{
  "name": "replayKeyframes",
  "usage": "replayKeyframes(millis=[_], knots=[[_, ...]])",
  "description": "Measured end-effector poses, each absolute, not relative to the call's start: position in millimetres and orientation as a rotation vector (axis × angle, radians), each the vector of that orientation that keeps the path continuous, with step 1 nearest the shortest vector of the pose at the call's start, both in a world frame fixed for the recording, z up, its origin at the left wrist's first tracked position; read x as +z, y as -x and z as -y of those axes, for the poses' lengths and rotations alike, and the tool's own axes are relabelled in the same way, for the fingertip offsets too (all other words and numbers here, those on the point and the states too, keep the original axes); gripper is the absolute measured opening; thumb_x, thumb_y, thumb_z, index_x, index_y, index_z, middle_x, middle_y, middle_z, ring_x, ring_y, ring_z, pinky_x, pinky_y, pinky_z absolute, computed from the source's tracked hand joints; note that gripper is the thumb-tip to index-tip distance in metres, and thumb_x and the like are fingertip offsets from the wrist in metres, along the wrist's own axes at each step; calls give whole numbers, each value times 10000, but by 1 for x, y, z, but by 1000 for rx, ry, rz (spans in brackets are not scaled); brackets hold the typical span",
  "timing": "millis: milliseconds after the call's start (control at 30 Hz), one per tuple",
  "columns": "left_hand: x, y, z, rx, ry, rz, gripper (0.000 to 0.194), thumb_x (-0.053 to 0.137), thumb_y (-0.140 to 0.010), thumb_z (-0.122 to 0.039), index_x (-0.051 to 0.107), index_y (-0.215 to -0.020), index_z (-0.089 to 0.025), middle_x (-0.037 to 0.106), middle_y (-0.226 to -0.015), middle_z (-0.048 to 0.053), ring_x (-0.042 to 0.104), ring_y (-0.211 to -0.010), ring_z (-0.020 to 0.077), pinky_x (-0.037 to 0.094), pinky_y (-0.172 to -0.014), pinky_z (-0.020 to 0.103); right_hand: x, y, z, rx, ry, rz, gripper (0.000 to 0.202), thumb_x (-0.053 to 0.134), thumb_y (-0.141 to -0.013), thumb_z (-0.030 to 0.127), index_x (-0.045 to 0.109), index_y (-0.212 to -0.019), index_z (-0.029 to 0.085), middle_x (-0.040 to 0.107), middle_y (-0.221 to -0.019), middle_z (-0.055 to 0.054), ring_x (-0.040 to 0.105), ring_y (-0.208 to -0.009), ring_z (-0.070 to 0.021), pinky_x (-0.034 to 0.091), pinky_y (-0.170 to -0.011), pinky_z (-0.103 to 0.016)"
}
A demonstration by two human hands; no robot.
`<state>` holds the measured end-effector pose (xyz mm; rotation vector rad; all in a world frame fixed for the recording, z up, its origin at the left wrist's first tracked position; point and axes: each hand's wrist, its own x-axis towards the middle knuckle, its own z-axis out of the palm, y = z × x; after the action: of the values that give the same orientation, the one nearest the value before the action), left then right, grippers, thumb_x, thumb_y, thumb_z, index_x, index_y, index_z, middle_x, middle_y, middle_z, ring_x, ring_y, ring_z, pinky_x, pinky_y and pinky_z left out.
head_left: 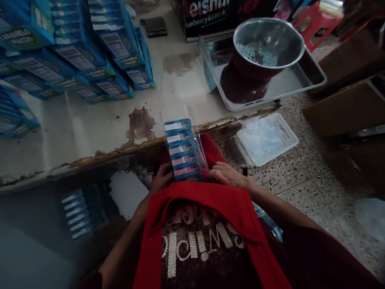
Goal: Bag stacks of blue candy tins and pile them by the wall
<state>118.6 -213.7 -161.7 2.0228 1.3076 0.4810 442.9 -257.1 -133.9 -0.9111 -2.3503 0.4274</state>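
In front of my red apron is a row of several blue candy packs (181,149) inside a clear plastic bag (201,150). Its far end rests against the table's front edge. My left hand (163,176) is closed at the near left side of the row, with its fingertips partly hidden behind the packs. On the right, the curled fingers of my right hand (226,175) pinch the near right edge of the bag. The apron (198,190) hides the near end of the packs.
Stacked blue candy boxes (81,56) fill the table's (99,132) back left. A metal bowl (267,44) with pale blue candies stands in a metal tray (300,86). Below it is a white plastic basket (288,136) with clear bags. Cardboard boxes (349,108) stand right.
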Motion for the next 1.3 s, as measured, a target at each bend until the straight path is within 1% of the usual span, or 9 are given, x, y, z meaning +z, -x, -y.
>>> replayKeyframes(millis=[100,167,267,367,533,700,800,1133,1300], knots=[[-163,-128,224,556,-1817,-1261,397,315,-1126,-204,549,-1437,-281,752,-1341,141,779,-1147,248,653,-884,410,-140,-439,260,679,1111,2006,610,727,-1031,420,474,-1545,210,705,-1288,-133,698,-1130,-243,579,-943,-396],[-161,-133,226,626,-1694,-1226,409,352,-1146,-290,432,-1547,-314,678,-1508,169,764,-1229,264,665,-918,429,-135,-428,255,880,1144,1908,868,727,-1021,429,255,-1732,270,506,-1647,-198,540,-1507,-304,543,-1155,-486],[-151,-136,217,741,-1495,-1165,679,590,-1079,-494,293,-1661,-308,528,-1679,205,688,-1389,318,662,-1001,444,-121,-407,244,1038,1129,1944,873,605,-1091,374,86,-1792,332,277,-1830,-144,295,-1697,-278,392,-1330,-518],[-133,-143,198,736,-1459,-1262,812,770,-966,-511,406,-1638,-238,672,-1543,163,711,-1348,334,641,-1048,455,-117,-391,223,904,1218,1900,857,585,-1098,419,110,-1798,285,287,-1827,-165,311,-1690,-303,346,-1353,-555],[-112,-162,165,725,-1808,-1559,448,729,-998,-350,668,-1426,-232,793,-1336,110,755,-1248,320,614,-1042,441,-129,-384,180,781,1325,1780,790,570,-1089,404,233,-1776,209,473,-1728,-189,491,-1585,-306,412,-1311,-543],[-127,-172,161,854,-1954,-1598,327,635,-1029,-249,687,-1348,-200,781,-1328,152,729,-1291,294,578,-1088,409,-135,-378,170,676,1309,1821,747,593,-1054,287,330,-1751,236,498,-1718,-166,537,-1559,-306,478,-1270,-542],[-139,-173,164,858,-1970,-1600,282,592,-1051,-252,702,-1306,-206,804,-1258,145,759,-1234,286,595,-1044,385,-137,-374,174,618,1370,1792,706,578,-1051,250,390,-1731,264,604,-1636,-136,643,-1461,-302,559,-1199,-522],[-153,-172,166,968,-2023,-1673,261,578,-1057,-311,793,-1187,-238,856,-1096,114,823,-1010,275,633,-866,335,-151,-367,180,414,1521,1641,384,625,-1025,312,774,-1373,253,847,-1222,-92,844,-1026,-299,693,-927,-431],[-147,-174,163,1041,-1820,-1664,252,631,-1008,-336,838,-1120,-246,861,-1100,113,821,-999,292,635,-893,366,-148,-362,178,481,1528,1554,337,626,-1006,314,815,-1273,235,853,-1191,-108,843,-1017,-300,683,-929,-413]])
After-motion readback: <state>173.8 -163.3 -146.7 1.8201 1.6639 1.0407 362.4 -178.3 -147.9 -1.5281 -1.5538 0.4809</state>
